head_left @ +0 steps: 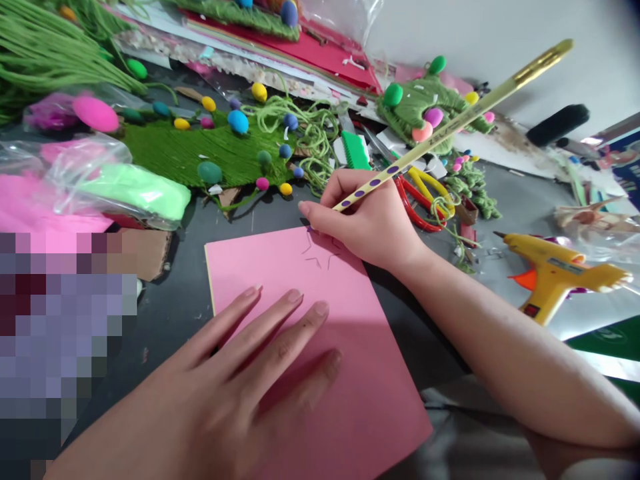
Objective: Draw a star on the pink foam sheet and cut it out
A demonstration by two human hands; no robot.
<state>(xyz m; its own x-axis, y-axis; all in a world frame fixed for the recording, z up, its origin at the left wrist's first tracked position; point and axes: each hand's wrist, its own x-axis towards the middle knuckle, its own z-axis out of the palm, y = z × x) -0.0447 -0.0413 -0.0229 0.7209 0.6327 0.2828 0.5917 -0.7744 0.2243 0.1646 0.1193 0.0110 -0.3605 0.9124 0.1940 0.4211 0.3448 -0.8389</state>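
Note:
A pink sheet of paper (380, 387) lies on the dark table in front of me. My left hand (250, 360) rests on it, fingers spread and flat. My right hand (370, 220) is closed around a pale yellow pencil (425, 143) with purple dots and a gold end, which slants up to the right. Its tip is hidden behind my fingers, at the sheet's far edge. Just below that hand, thin dark lines of a star shape (320, 253) show on the paper, partly covered by the fingers.
A green yarn-wrapped piece (165, 153) with coloured balls lies behind the paper. Scissors with red and yellow handles (425, 200) lie beyond my right wrist. A yellow glue gun (555, 270) is at the right. Bagged pink and light green material (135, 190) sits left.

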